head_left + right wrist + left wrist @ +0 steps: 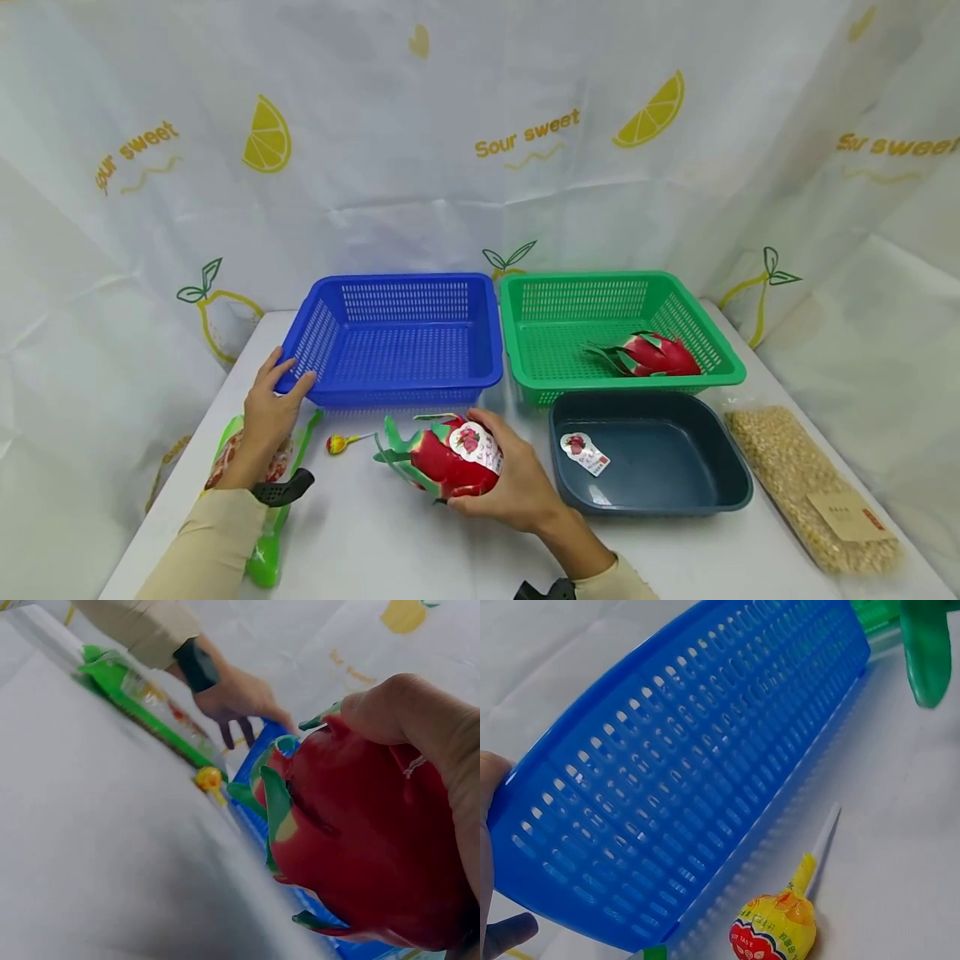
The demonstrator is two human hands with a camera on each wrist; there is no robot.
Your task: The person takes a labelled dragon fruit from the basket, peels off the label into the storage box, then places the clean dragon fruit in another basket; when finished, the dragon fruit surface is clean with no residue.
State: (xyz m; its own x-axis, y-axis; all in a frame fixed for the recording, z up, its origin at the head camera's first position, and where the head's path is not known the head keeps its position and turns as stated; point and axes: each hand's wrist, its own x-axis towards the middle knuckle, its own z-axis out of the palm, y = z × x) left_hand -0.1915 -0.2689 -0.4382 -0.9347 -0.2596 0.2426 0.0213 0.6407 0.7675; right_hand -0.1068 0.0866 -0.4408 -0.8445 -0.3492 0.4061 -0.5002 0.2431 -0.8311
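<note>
Dragon fruit [444,463]: lower centre of frame, long axis roughly crosswise, leafy end left; right end gripped by right hand [521,483]. Blue basket [405,354]: above it, near-left corner held by left hand [270,417].

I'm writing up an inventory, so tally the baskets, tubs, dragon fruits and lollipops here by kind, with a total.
Baskets: 2, blue basket and green basket
Tubs: 1, dark tub
Dragon fruits: 2, held dragon fruit in the right hand, other dragon fruit in the green basket
Lollipops: 1, yellow-and-red lollipop
Total: 6
</note>
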